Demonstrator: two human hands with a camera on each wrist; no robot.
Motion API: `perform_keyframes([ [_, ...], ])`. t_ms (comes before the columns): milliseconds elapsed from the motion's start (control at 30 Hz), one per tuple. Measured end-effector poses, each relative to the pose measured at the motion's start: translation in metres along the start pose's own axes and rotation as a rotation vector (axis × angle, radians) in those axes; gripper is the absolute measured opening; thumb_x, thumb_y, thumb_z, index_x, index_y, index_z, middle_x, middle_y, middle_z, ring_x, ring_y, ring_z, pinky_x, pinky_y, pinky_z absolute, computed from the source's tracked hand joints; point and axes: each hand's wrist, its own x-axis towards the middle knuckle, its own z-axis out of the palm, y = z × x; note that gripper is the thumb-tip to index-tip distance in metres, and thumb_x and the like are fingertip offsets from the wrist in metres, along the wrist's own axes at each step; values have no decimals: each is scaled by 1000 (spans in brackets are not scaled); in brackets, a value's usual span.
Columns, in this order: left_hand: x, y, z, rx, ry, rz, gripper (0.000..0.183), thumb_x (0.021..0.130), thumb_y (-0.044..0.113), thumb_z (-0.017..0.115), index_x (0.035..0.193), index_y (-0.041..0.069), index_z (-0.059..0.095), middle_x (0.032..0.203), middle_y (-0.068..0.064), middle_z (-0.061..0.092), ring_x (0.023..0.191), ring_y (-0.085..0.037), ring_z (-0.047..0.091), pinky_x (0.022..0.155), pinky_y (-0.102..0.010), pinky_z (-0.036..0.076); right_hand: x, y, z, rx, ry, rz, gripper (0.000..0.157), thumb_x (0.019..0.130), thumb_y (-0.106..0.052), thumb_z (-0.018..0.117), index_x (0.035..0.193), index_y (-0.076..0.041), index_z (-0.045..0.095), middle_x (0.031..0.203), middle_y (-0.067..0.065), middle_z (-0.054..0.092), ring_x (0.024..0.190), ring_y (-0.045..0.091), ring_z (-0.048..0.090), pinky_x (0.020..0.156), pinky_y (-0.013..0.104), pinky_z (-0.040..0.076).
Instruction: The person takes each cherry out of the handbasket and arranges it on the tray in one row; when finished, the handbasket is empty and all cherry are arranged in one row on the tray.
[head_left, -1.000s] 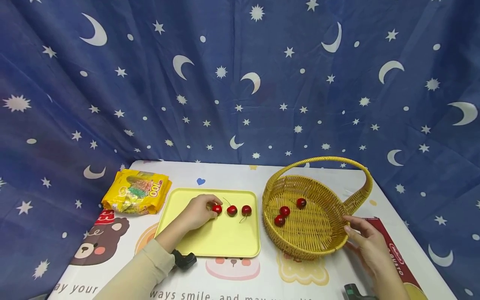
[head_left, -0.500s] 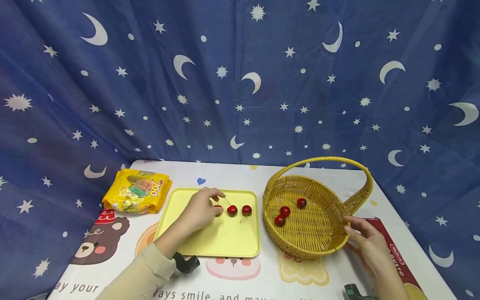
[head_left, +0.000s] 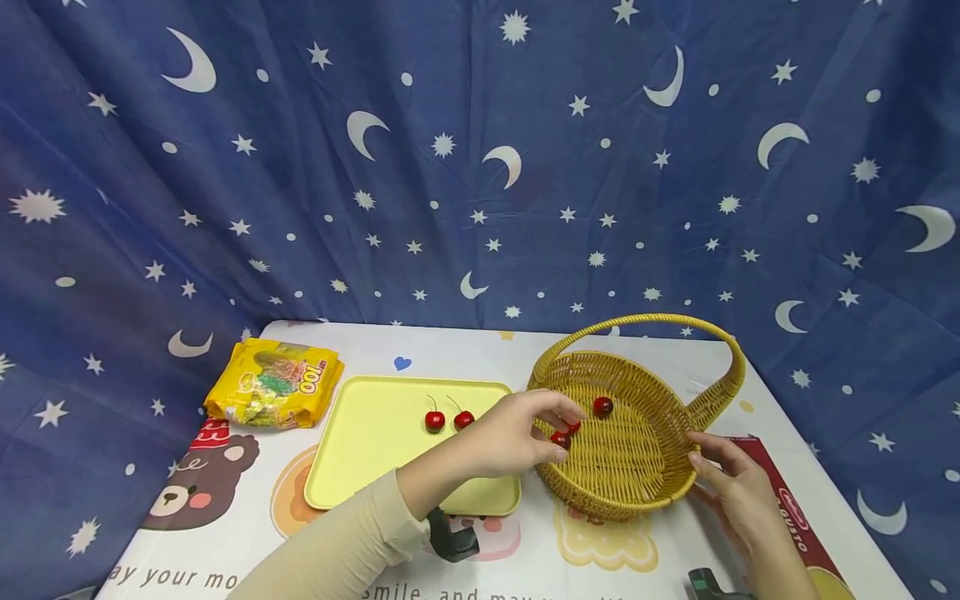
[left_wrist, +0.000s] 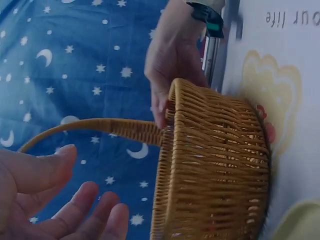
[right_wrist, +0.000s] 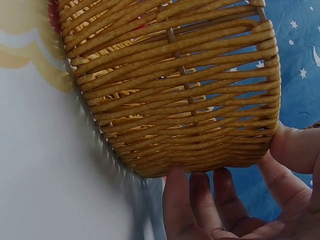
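My left hand [head_left: 510,429] hovers over the left rim of the yellow wicker basket [head_left: 615,504], its thumb and fingers apart. The left wrist view shows nothing between those fingers. Inside the basket, one cherry [head_left: 602,407] lies toward the back; two others show behind my left fingers, partly covered. My right hand [head_left: 738,492] grips the basket's right side, thumb at the rim and fingers against the outer wall, as the right wrist view shows. On the yellow tray [head_left: 367,450] are two cherries with stems, a left one [head_left: 434,421] and a right one [head_left: 463,419]. My left hand and forearm hide the tray's right part.
A yellow snack packet [head_left: 273,383] lies left of the tray. A dark red box [head_left: 787,508] sits under and beside my right forearm. The basket's tall handle [head_left: 645,319] arches over its back. A blue star-and-moon curtain [head_left: 480,167] hangs behind the table.
My left hand has let go of the leftmost cherry on the tray and moved right, over the basket. My right hand and the basket have stayed in place.
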Motion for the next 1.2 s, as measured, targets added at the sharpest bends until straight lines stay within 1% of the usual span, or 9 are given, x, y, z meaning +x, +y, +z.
perform_keyframes([
  [100, 22, -2, 10, 33, -44, -6, 50, 90, -1, 82, 135, 19, 70, 127, 2, 73, 123, -22, 70, 93, -22, 59, 0, 0, 0, 4, 3, 0, 37, 104, -20, 73, 141, -22, 70, 116, -25, 62, 109, -6, 58, 82, 21, 60],
  [267, 58, -11, 26, 156, -91, -25, 53, 92, 6, 83, 141, 16, 66, 138, -6, 73, 132, -25, 67, 107, -29, 54, -1, 1, -4, 47, -3, -13, 36, 104, -15, 73, 139, -23, 71, 115, -23, 64, 106, -6, 60, 81, 22, 61],
  [433, 78, -19, 39, 183, -84, -90, 52, 91, 5, 83, 139, 17, 67, 140, -9, 71, 137, -26, 63, 115, -34, 50, -3, 3, -6, 61, -15, -31, 35, 104, -12, 71, 137, -23, 72, 114, -23, 67, 105, -5, 61, 81, 23, 62],
  [500, 83, -22, 43, 189, -71, -127, 51, 91, 3, 83, 138, 16, 68, 139, -10, 70, 136, -26, 64, 113, -31, 50, -3, 3, -6, 60, -18, -35, 36, 104, -12, 71, 139, -21, 71, 114, -23, 67, 105, -5, 61, 81, 23, 62],
  [600, 89, -26, 48, 207, -52, -192, 52, 90, -8, 74, 136, 13, 69, 138, -11, 69, 120, -23, 68, 91, -25, 53, -2, 3, -5, 51, -16, -44, 37, 104, -13, 71, 141, -18, 70, 116, -24, 65, 106, -6, 61, 81, 22, 62],
  [767, 96, -30, 53, 282, -58, -284, 60, 84, -18, 56, 132, 14, 74, 135, -10, 71, 97, -13, 63, 67, -23, 42, -2, 3, -5, 50, -20, -58, 36, 104, -11, 71, 140, -18, 70, 117, -22, 64, 106, -7, 61, 81, 22, 62],
  [1033, 104, -37, 56, 436, -92, -344, 45, 90, -12, 60, 115, 18, 83, 134, 1, 75, 94, -11, 56, 64, -23, 42, 0, 1, -3, 37, -46, -64, 39, 105, -12, 69, 144, -12, 66, 119, -21, 64, 105, -7, 63, 82, 22, 61],
  [1133, 105, -38, 57, 469, -88, -336, 33, 94, -4, 68, 111, 19, 83, 122, 2, 77, 94, -10, 59, 68, -22, 45, 0, 2, -2, 40, -43, -57, 37, 105, -11, 69, 142, -14, 68, 118, -20, 64, 104, -5, 63, 81, 23, 62],
  [1200, 105, -39, 56, 431, -66, -296, 25, 95, 2, 74, 112, 18, 82, 116, 3, 78, 94, -10, 62, 74, -22, 50, 1, 3, -2, 42, -39, -53, 35, 105, -11, 69, 140, -16, 69, 117, -20, 65, 105, -4, 63, 81, 23, 62],
])
